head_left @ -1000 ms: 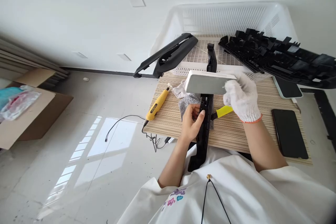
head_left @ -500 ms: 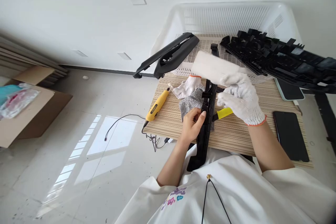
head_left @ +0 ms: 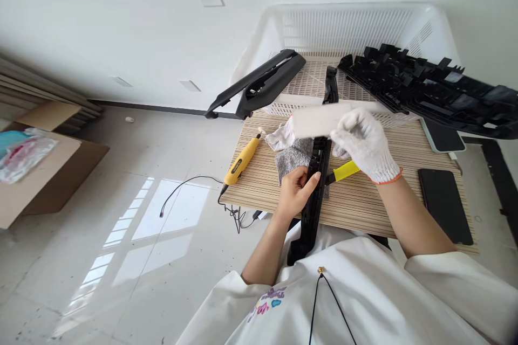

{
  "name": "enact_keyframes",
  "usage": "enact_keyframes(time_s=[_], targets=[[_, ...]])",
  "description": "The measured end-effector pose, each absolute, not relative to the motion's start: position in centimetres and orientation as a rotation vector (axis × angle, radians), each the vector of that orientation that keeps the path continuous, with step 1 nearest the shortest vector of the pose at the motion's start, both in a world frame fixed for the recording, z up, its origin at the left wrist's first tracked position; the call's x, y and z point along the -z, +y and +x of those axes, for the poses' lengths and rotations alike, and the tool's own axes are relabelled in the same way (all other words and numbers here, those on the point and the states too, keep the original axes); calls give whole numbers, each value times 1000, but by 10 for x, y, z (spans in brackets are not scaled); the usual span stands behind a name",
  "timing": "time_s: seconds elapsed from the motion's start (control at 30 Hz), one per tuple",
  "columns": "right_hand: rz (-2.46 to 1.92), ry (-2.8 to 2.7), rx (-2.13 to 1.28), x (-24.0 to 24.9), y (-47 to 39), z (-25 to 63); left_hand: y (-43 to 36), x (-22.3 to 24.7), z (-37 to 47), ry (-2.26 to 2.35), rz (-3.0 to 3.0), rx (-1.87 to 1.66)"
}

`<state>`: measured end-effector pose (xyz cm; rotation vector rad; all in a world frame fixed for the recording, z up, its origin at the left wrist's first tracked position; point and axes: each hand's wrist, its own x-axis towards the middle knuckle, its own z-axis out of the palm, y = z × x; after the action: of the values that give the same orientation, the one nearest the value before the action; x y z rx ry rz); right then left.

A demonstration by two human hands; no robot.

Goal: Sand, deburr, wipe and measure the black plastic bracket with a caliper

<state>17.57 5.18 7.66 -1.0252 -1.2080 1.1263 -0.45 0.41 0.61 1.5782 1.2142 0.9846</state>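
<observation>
My bare left hand (head_left: 300,190) grips a long black plastic trim piece (head_left: 311,221), which runs from my lap over the table and up to the basket. In a white knitted glove, my right hand (head_left: 362,143) pinches one end of a flat whitish rectangular piece (head_left: 318,120), slightly blurred, above the trim piece and hiding part of it. A yellow-handled tool (head_left: 346,171) lies right of the trim piece; its far end is hidden. Beneath and left of the trim piece are a grey cloth (head_left: 294,159) and another white glove (head_left: 281,136).
A yellow pen-shaped power tool (head_left: 243,160) with a cord lies at the table's left edge. Behind, a white plastic basket (head_left: 352,21) bears black plastic parts (head_left: 429,86) that overhang its sides. Two phones, one a black phone (head_left: 445,206), lie at the right. A cardboard box (head_left: 68,172) stands on the floor.
My right hand has turned the whitish piece from a slant to nearly level and drawn it a little lower. My left hand keeps its hold on the trim piece.
</observation>
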Motion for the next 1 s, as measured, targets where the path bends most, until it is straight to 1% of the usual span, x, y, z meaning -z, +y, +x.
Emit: enact_keyframes(time_s=[0.07, 0.2, 0.3, 0.4, 0.53, 0.67, 0.83, 1.0], targets=[[-1022, -1243, -1159, -76, 52, 176, 4, -6, -5, 1218, 1567, -970], [-1119, -1259, -1049, -81, 54, 176, 3, -5, -5, 1228, 1574, -969], [-1122, -1338, -1100, -87, 57, 174, 3, -5, -6, 1231, 1557, -963], [-1113, -1293, -1062, -91, 60, 173, 2, -3, -6, 1230, 1538, -957], [-1118, -1423, -1219, -92, 62, 175, 1, -2, -8, 1223, 1510, -951], [-1065, -1323, -1096, -92, 61, 179, 1, -1, -8, 1225, 1518, -960], [-1073, -1302, -1120, -104, 54, 176, 1, -2, -7, 1224, 1516, -959], [-1117, -1203, -1057, -115, 49, 176, 2, -1, -7, 1229, 1517, -959]])
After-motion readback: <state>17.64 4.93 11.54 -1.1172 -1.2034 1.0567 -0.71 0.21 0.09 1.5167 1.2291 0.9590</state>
